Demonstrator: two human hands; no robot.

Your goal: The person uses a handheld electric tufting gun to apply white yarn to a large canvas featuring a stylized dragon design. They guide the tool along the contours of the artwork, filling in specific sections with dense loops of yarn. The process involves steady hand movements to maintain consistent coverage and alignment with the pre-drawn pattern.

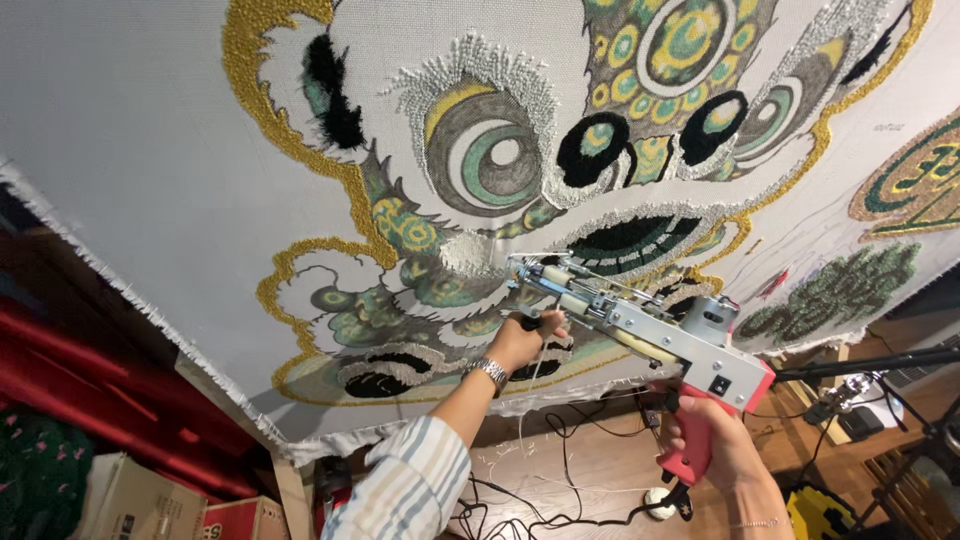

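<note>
Hands [722, 440] [522, 338] clenched on tufting gun [640, 320]; cardboard boxes [150, 505] bottom-left.

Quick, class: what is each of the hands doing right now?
Left hand: closed on the front handle of the tufting gun.
Right hand: closed on its pink rear grip.
</note>
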